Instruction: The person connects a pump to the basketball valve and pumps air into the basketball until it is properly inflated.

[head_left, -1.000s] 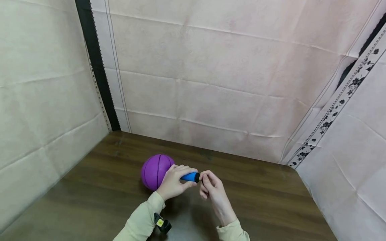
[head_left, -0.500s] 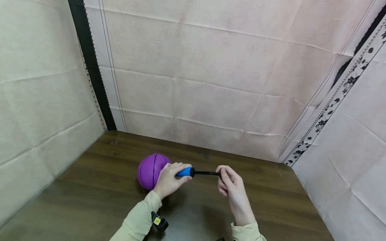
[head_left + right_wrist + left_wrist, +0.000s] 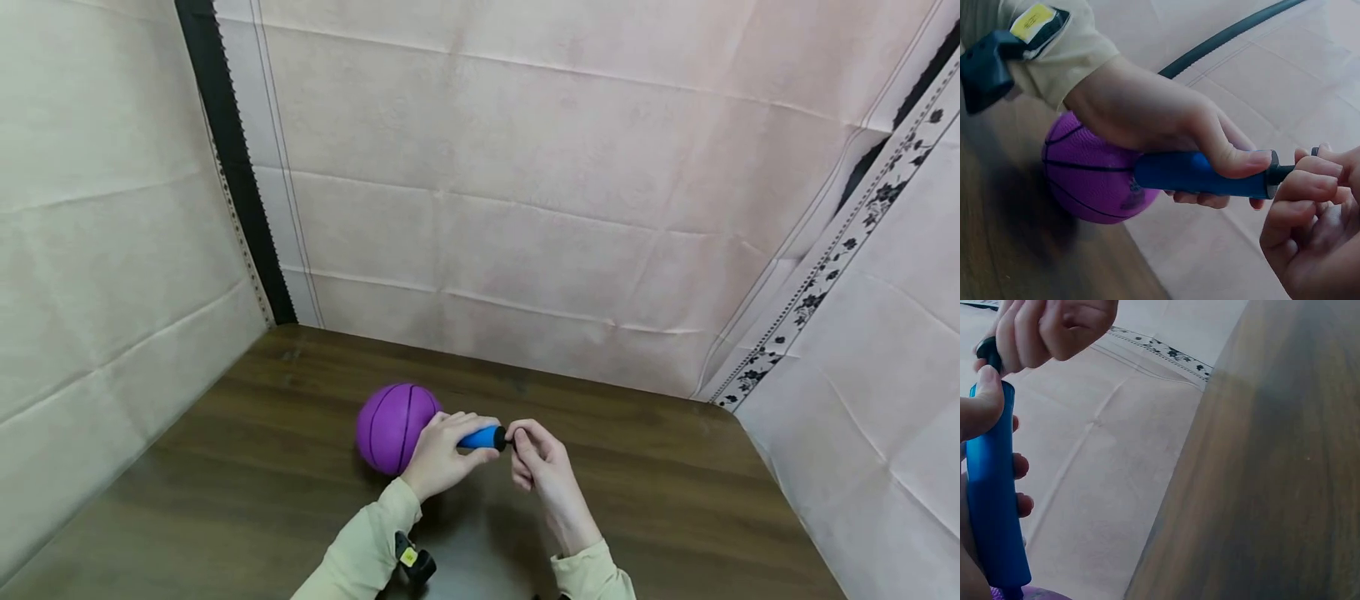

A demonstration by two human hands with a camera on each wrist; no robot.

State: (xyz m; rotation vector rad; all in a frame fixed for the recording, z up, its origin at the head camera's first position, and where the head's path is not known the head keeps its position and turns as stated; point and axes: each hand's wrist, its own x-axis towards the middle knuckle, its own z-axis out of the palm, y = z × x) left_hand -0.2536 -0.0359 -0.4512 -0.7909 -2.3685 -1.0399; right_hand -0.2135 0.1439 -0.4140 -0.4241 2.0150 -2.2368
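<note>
A purple basketball (image 3: 393, 432) with black lines sits on the table. My left hand (image 3: 442, 457) grips the blue barrel of a hand pump (image 3: 480, 438) just to the right of the ball, thumb along its side. In the right wrist view the barrel (image 3: 1194, 174) lies about level, its far end against the ball (image 3: 1100, 184); the join itself is hard to make out. My right hand (image 3: 546, 477) pinches the pump's black handle (image 3: 989, 351), close to the black end cap. Only a short piece of the rod (image 3: 1284, 172) shows between cap and fingers.
The brown wooden table (image 3: 675, 500) runs back to a pale creased cloth wall (image 3: 487, 208). More cloth hangs at the left (image 3: 112, 250) and right. A black camera mount (image 3: 416, 562) with a yellow label sits at the left wrist.
Half a second ago my right hand had drawn the rod well out to the right; now it has pushed it back in. The left hand keeps its grip on the barrel.
</note>
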